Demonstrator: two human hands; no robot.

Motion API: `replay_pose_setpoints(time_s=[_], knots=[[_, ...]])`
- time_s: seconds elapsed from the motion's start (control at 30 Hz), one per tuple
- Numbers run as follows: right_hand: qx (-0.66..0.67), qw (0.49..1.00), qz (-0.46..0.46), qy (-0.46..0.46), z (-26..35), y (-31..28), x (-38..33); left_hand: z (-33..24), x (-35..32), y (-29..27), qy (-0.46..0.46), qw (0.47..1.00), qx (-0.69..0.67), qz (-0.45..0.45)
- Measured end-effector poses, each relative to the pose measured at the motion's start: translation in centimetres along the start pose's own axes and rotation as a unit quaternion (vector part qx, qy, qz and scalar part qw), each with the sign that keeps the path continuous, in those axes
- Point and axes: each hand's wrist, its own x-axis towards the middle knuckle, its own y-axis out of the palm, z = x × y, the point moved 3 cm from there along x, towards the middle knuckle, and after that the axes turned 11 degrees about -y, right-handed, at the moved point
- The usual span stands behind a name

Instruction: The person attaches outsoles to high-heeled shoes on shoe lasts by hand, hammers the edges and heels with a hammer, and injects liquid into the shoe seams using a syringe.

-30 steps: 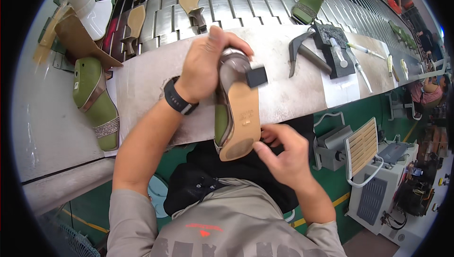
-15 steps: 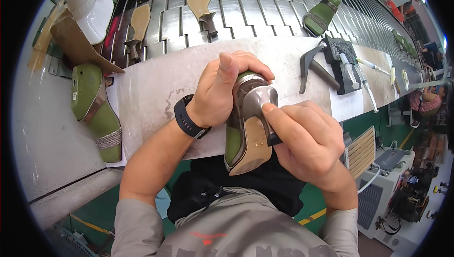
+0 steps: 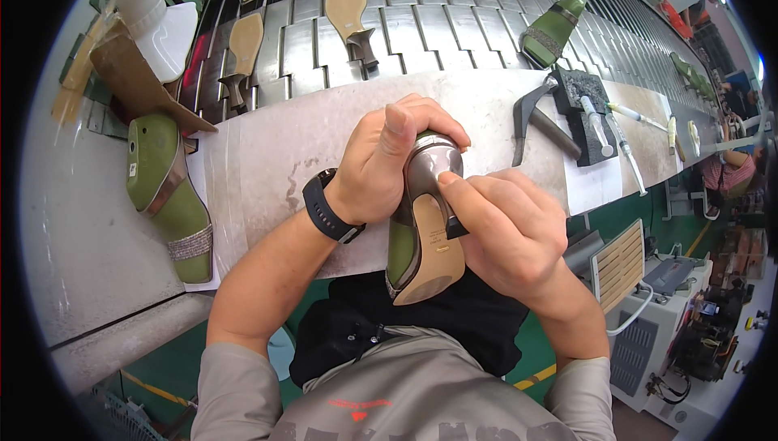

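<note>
My left hand [image 3: 389, 161] grips a green high-heeled shoe [image 3: 421, 238] held sole up over the front edge of the grey workbench [image 3: 275, 157]. The tan sole faces me and the metallic grey heel seat points away. My right hand [image 3: 506, 234] holds a small black block against the sole near the heel, its fingertips pressing on the grey heel area. A black watch sits on my left wrist.
Another green shoe [image 3: 170, 198] lies at the bench's left. A hammer [image 3: 539, 121] and a black block with tubes [image 3: 592, 109] lie to the right. Behind, a slatted conveyor [image 3: 438, 19] carries tan soles with heels and a green shoe [image 3: 555, 27]. Machines stand at lower right.
My right hand came up from below the shoe and now presses on the heel area. The shoe has shifted slightly toward me and the view moved with it.
</note>
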Motion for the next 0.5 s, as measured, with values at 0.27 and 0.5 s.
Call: replay_pose_setpoints(time_s=[0.27,0.5], knots=[[-0.016,1.000,0.010,0.013,-0.1,-0.1,0.2,-0.8,-0.1,0.0,-0.005,0.999,-0.041,-0.015],[0.026,0.981,-0.015,0.194,-5.0,1.7,0.3,1.4,4.6,-1.5,-0.141,0.989,-0.032,-0.029]])
